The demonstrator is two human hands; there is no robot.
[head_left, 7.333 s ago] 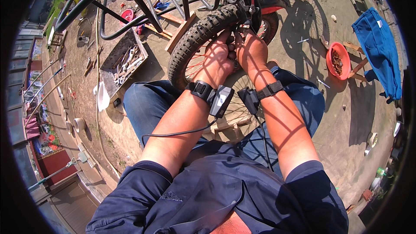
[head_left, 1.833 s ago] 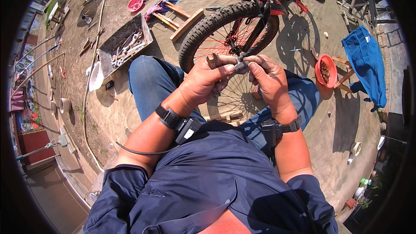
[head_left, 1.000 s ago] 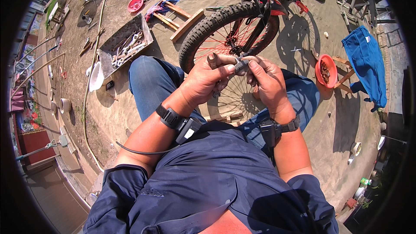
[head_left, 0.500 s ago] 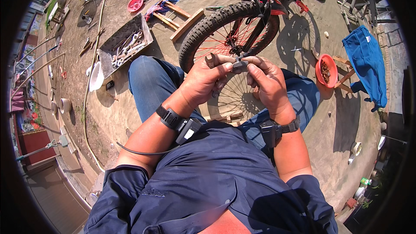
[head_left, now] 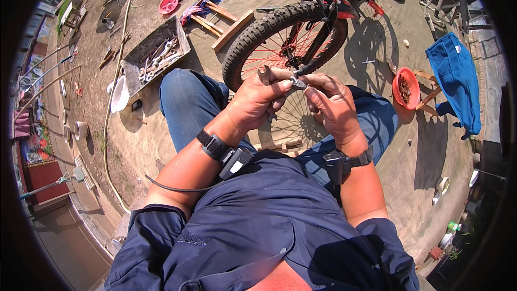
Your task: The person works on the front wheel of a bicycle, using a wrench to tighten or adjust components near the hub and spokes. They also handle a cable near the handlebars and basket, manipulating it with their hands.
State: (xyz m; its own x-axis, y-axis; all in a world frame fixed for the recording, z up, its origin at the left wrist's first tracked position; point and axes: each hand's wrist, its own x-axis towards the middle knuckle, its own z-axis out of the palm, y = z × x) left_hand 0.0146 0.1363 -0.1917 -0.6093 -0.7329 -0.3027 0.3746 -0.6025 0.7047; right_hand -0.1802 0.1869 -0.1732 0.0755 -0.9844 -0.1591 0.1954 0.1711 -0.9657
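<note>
My left hand (head_left: 250, 99) and my right hand (head_left: 338, 106) meet in front of the bicycle's front wheel (head_left: 280, 27). Between their fingertips is a small grey metal part (head_left: 298, 83), pinched from both sides; its exact kind is unclear. A spanner (head_left: 264, 74) also sits in my left hand, its ends sticking out above and below the closed fingers. The wheel has a knobbly black tyre and red spokes. A short black piece shows just behind the metal part, and I cannot tell whether the two are joined.
At the left lies a metal tray (head_left: 156, 78) full of spanners, beside a white bowl (head_left: 119, 95). A tipped wooden stool (head_left: 232, 31) rests near the wheel. On the right are a red bowl (head_left: 413, 89) of rusty bits and a blue cloth (head_left: 455, 78). A hose (head_left: 110, 145) crosses the ground.
The small metal part has been turned in my fingers, so a lighter grey face now shows. My right fingers have shifted slightly; my left hand still holds the spanner.
</note>
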